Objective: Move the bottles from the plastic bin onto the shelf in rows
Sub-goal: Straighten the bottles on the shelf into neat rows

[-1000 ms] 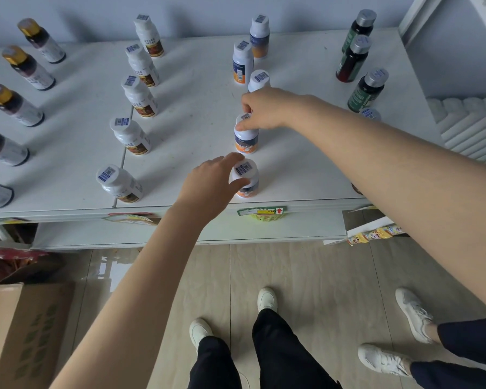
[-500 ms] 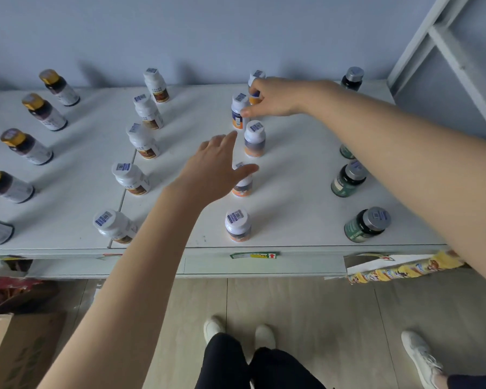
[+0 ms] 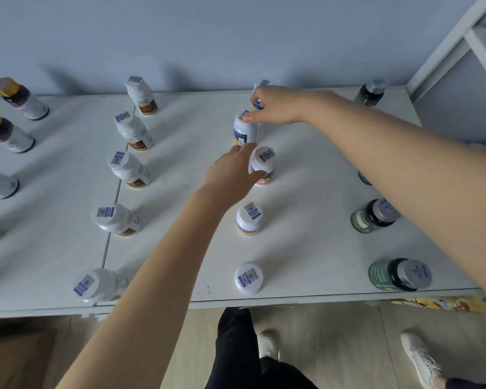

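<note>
The left hand (image 3: 230,175) is closed about an orange-banded bottle (image 3: 265,160) that stands upright on the shelf (image 3: 306,234). Its thumb is curled across the near face of the label and its fingers are laid along the far left side, so that the bottle is held between them. Just beyond those fingers a taller white bottle (image 3: 244,134) is seen upright. Its cap is touched by a fingertip of the right hand (image 3: 277,105), whose fingers are curled. A rearmost bottle (image 3: 264,83) is largely hidden behind that hand, and it cannot be told whether either bottle is actually gripped by it. On the near side of the left-hand grip, in line with it, two more white-capped bottles (image 3: 250,217) are stood apart toward the shelf edge. Well to the left of the grip a row of brown-labelled bottles (image 3: 129,168) is ranged, with gold-capped bottles (image 3: 10,133) farther left again. To the right, near the right forearm, green bottles (image 3: 372,219) are placed.
</note>
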